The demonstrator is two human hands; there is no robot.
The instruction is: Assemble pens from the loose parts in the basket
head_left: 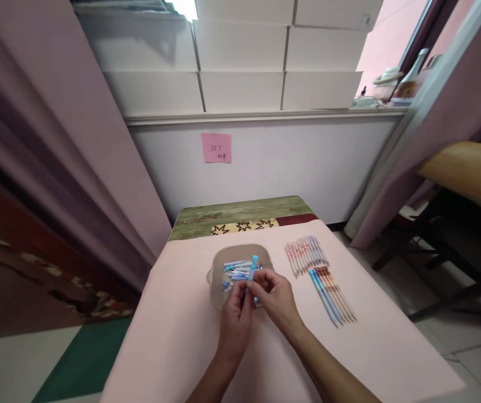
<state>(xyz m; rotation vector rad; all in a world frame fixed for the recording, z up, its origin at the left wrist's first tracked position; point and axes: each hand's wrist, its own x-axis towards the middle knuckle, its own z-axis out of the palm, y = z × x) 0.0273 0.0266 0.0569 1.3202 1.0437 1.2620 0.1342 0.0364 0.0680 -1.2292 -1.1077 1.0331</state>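
Over the front part of a beige plastic basin [218, 260], my left hand [237, 308] and my right hand [277, 296] meet with fingers pinched together. Between them stands a light blue pen [252, 268], its bright blue top pointing up and its lower part hidden by my fingers. Whether it is whole or only a part, I cannot tell. Inside the basin lie loose blue and white pen parts [236, 273], partly covered by my hands. To the right, several blue pens [326, 299] rest side by side, touching a row of brown-topped pens [340, 299].
Above those pens lies another row of pink, white and grey pens [306, 254]. A pale pink cloth [173, 319] covers most of the table, with a green patterned strip [240, 212] at the far end. A pink note [216, 148] sticks to the wall behind. A dark chair stands right.
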